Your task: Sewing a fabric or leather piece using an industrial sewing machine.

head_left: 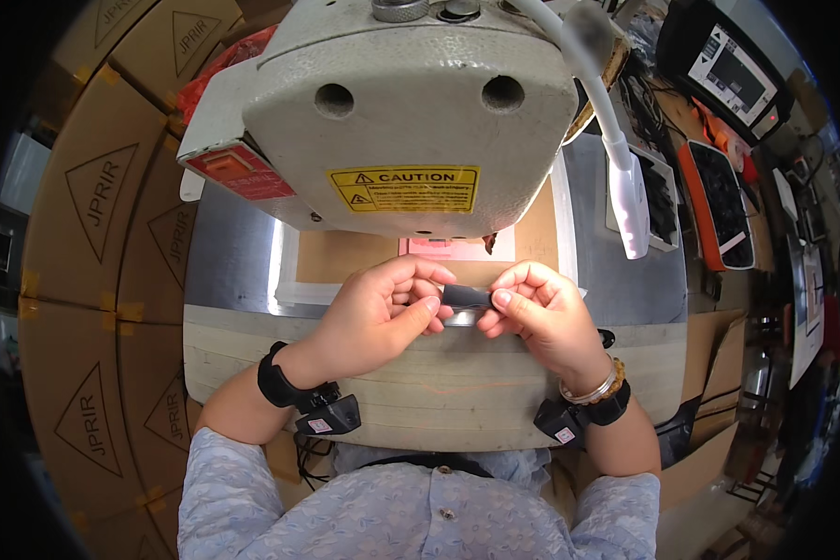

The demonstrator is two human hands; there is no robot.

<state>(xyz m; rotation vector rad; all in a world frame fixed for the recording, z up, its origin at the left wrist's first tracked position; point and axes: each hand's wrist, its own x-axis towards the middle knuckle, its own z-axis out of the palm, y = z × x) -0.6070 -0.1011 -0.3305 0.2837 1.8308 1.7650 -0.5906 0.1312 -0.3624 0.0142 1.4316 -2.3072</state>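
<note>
Between my two hands, just above the front edge of the machine bed, is a small dark flat strip (467, 297) that looks like fabric or leather. My left hand (383, 308) pinches its left end between thumb and fingers. At its right end, my right hand (546, 313) grips it the same way. Right behind the hands, a pink piece (429, 248) lies under the head of a large grey sewing machine (411, 131). Below the strip shows a shiny metal patch (462, 318) of the bed.
Brown cardboard boxes (98, 205) are stacked at the left. A white lamp (630, 210) hangs at the right of the machine head. Behind it stand a white tray of dark pieces (658, 201), an orange-rimmed bin (719, 205) and a control screen (733, 75).
</note>
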